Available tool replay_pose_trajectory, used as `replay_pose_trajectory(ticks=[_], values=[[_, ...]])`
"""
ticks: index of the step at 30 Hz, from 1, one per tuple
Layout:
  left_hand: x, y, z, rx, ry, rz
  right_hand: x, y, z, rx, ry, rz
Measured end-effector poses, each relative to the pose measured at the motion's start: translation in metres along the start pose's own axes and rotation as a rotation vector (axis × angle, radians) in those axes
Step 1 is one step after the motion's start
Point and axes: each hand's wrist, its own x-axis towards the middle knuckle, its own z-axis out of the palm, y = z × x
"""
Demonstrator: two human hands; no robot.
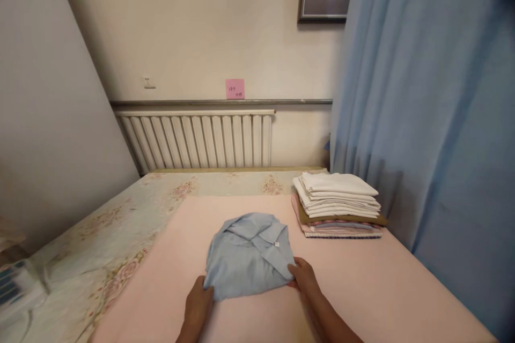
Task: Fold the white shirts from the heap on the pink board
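Observation:
A light blue collared shirt (249, 260), gathered into a rough bundle, is in front of me above or on the pink sheet (177, 257). Its collar faces away from me, and a small white tag shows near it. My left hand (198, 300) pinches the shirt's near left corner. At the near right edge, my right hand (303, 277) grips the cloth between thumb and fingers. The fingertips of both hands are partly hidden by the fabric.
A stack of folded clothes (340, 201), white on top, sits at the right beside a blue curtain (402, 91). Behind the bed stands a white radiator (205, 139). A flowered cover (108, 220) shows at left, with a clear plastic-looking box (20, 289) near the edge.

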Motion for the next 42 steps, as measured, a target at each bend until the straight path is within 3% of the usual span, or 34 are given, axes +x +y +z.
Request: replay_pose_trajectory(ticks=[2,6,7,9,12,15,19,26,31,35,38,41,42], values=[[-0.014,-0.002,0.005,0.003,-0.042,0.028,-0.007,0.001,-0.019,-0.026,0.018,-0.018],[-0.038,-0.005,0.012,-0.031,-0.252,0.123,-0.021,0.007,-0.061,-0.159,0.043,-0.128],[-0.041,-0.004,0.011,-0.034,-0.271,0.138,-0.023,0.008,-0.069,-0.208,0.041,-0.134],[-0.040,0.003,0.007,-0.032,-0.199,0.164,-0.028,0.009,-0.079,-0.309,0.036,-0.124],[-0.026,0.024,-0.003,-0.021,0.031,0.254,-0.034,0.006,-0.082,-0.511,0.047,-0.227],[-0.006,0.054,-0.006,0.063,0.125,0.356,-0.041,0.000,-0.076,-0.758,0.126,-0.418],[0.024,0.094,0.003,0.220,0.026,0.395,-0.051,-0.009,-0.069,-1.002,0.130,-0.608],[0.082,0.146,0.041,0.236,-0.109,0.433,-0.043,-0.029,-0.065,-1.128,0.065,-0.898],[0.114,0.177,0.067,0.154,-0.225,0.535,-0.032,-0.074,-0.053,-1.169,-0.059,-1.078],[0.136,0.188,0.058,0.001,-0.231,0.575,-0.012,-0.130,-0.041,-1.220,-0.178,-1.025],[0.160,0.180,0.033,-0.116,-0.061,0.475,0.037,-0.185,-0.019,-1.249,-0.119,-1.019],[0.191,0.163,0.009,-0.288,0.268,0.132,0.110,-0.236,0.020,-1.203,0.171,-1.003],[0.201,0.156,0.003,-0.305,0.303,0.058,0.134,-0.247,0.034,-1.179,0.232,-0.991]])
